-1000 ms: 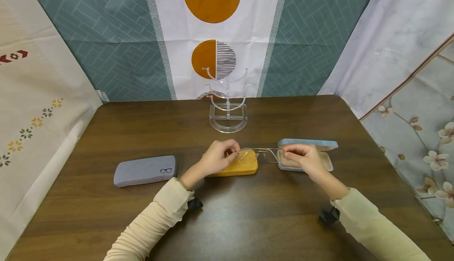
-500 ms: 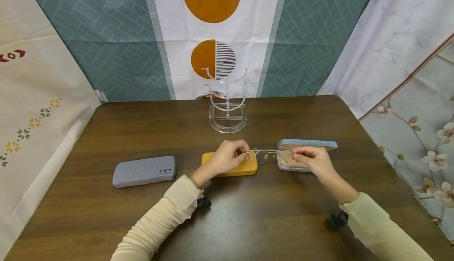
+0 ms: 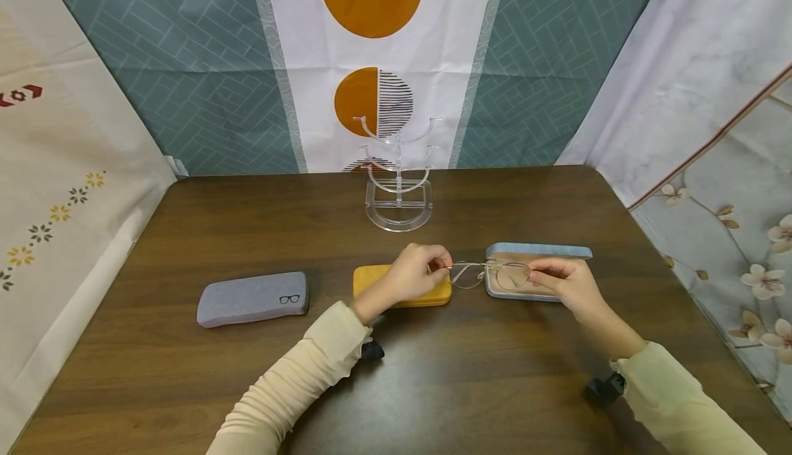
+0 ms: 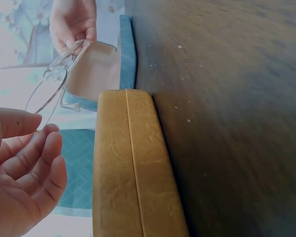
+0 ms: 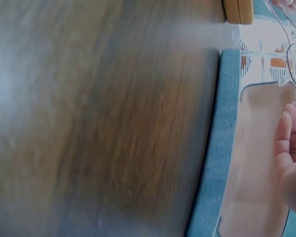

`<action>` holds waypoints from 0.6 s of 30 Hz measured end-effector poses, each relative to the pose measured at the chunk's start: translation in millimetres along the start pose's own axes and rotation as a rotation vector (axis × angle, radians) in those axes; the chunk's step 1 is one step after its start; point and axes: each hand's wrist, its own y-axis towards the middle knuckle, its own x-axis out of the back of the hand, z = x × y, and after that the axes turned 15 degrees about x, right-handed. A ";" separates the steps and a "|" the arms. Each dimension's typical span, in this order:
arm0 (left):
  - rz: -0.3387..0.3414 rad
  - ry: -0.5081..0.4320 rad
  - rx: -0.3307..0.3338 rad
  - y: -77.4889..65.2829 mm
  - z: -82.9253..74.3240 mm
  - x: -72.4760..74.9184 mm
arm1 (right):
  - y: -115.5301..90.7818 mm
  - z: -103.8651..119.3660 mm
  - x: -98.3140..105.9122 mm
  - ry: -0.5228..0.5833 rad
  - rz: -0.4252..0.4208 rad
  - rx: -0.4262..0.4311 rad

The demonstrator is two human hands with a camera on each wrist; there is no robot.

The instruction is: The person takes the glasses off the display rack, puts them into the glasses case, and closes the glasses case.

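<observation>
Thin gold-rimmed eyeglasses (image 3: pixel 489 264) are held up between both hands. My left hand (image 3: pixel 417 273) pinches one end of the frame with thumb and fingertips, over the yellow glasses case (image 3: pixel 371 276). At the opposite end my right hand (image 3: pixel 569 286) pinches the frame, in front of a blue glasses case (image 3: pixel 538 249) that stands open with a beige lining. In the left wrist view the lenses of the eyeglasses (image 4: pixel 52 94) hang between the two hands. The right wrist view shows the right hand (image 5: pixel 292 148) above the lined inside of the blue case (image 5: pixel 256 163).
A closed grey glasses case (image 3: pixel 254 298) with a small glasses print lies on the left of the brown wooden table (image 3: pixel 470 386). A clear acrylic glasses stand (image 3: pixel 399 194) with curved arms rises at the back middle. Fabric hangings (image 3: pixel 526 63) enclose the table.
Both hands have moved to the right with the eyeglasses, which now overlap the open blue case in the head view. The cases and the stand have stayed put.
</observation>
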 end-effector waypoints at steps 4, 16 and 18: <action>0.014 0.004 0.019 5.1 -1.8 -3.2 | -0.5 -0.2 6.1 0.018 0.003 -0.010; 0.022 0.018 0.043 16.2 -8.4 -16.0 | -2.7 -7.1 22.7 -0.040 -0.006 -0.056; 0.024 0.021 0.046 18.6 -9.0 -18.5 | -3.3 -7.7 25.8 -0.063 -0.009 -0.065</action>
